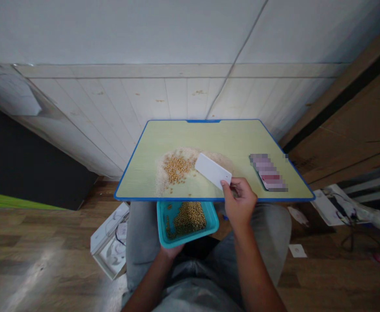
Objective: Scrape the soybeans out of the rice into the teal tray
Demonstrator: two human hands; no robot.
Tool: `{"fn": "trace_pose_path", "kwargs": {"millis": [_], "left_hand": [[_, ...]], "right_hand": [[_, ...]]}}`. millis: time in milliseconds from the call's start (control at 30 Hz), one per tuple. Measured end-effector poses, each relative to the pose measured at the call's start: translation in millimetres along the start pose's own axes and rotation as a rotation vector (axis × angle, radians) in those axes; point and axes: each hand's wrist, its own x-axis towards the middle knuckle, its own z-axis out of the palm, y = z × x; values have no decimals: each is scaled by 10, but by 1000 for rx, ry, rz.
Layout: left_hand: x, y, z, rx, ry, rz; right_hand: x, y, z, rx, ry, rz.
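My right hand (239,197) pinches one end of a flat white plastic card (213,170) that has a small hole near the held corner. The card slants over the table, its far end beside a heap of yellow soybeans (176,168). Around and behind the beans spreads a pale layer of fine grains (161,180), probably rice. Below the table's front edge, my left hand (172,250) supports a turquoise plastic basket (188,239) from underneath; its fingers are mostly hidden. More soybeans (190,216) lie inside the basket.
The small folding table (209,134) has a blue rim. On its right lies a flat phone-like object (268,172), blurred out. A white panelled wall stands behind, with a cable (230,69). An open white box (110,242) sits on the floor at left; cardboard (349,108) rises at right.
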Motion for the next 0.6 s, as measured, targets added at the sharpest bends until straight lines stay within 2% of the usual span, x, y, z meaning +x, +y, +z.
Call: {"fn": "trace_pose_path", "kwargs": {"millis": [100,300,400,600], "left_hand": [[4,8,-2,-6,5,-10],[17,10,37,-32,-29,-21],[26,8,58,-45,-52,-25],[55,-7,175,-52,-97,-16]], "right_hand": [[0,-17,24,4,-41,-9],[12,-23,56,-16,19,-11],[20,-22,60,-17,-11,-11],[12,-30,60,-7,-24,-6]]}}
